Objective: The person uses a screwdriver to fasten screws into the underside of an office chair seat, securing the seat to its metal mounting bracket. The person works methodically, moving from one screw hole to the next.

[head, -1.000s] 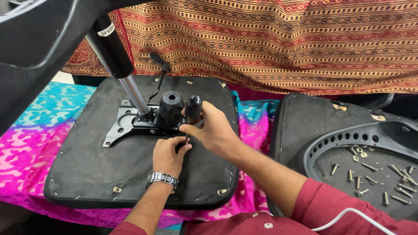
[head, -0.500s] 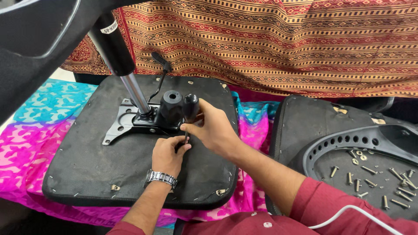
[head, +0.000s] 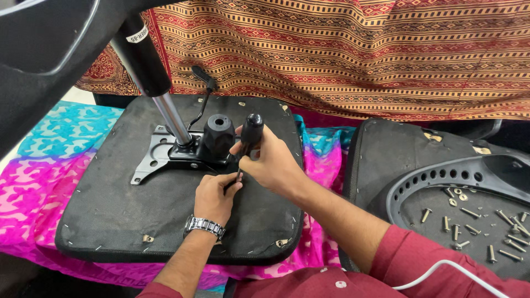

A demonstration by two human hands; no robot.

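Between our two hands stands the screwdriver [head: 247, 144], nearly upright, black handle up and leaning right, tip down at the black seat plate [head: 160, 157]. Our right hand [head: 273, 163] wraps the handle; our left hand [head: 212, 196] pinches the shaft low down. Bare upturned seat cushion [head: 110, 221] spreads leftward; loose bolts [head: 480, 221] lie well apart, right.
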